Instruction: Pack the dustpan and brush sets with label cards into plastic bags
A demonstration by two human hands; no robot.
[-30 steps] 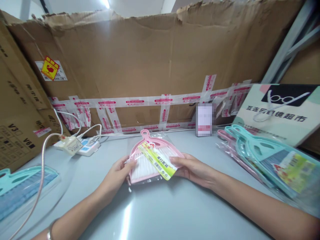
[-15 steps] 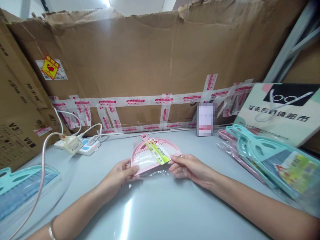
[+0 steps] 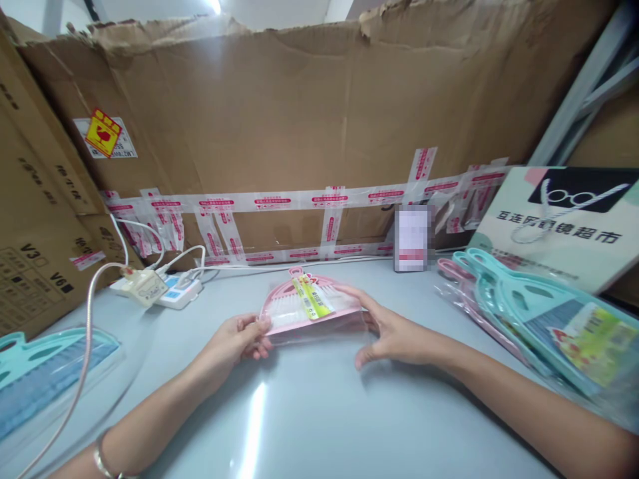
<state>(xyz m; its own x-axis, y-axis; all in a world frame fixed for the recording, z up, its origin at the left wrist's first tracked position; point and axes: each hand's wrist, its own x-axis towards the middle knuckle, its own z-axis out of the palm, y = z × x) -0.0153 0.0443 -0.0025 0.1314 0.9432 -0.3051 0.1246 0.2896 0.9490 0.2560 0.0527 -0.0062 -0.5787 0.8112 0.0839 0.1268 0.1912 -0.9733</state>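
Observation:
A pink mini dustpan and brush set (image 3: 284, 307) with white bristles is in front of me, wrapped in a clear bag with a yellow-green label (image 3: 313, 297). Its small handle points away and its straight edge faces me. My left hand (image 3: 244, 338) pinches the left corner, thumb on top. At the right end is my right hand (image 3: 394, 332), open, thumb spread wide from the fingers. Its fingertips reach the upper right rim of the set; part of them is behind the bag, and I cannot tell how firmly they touch.
Several bagged teal and pink dustpan sets (image 3: 539, 299) lie at right, below a paper bag (image 3: 559, 219). Another teal set (image 3: 50, 366) is at left. A power strip (image 3: 182, 291) with cables and a propped card-like object (image 3: 413, 238) stand before a large carton (image 3: 249, 120).
My right hand has let go of the label area and opened, shifting to the right edge. The dustpan set has tilted flatter, its right end lifted slightly. My left hand still grips the corner.

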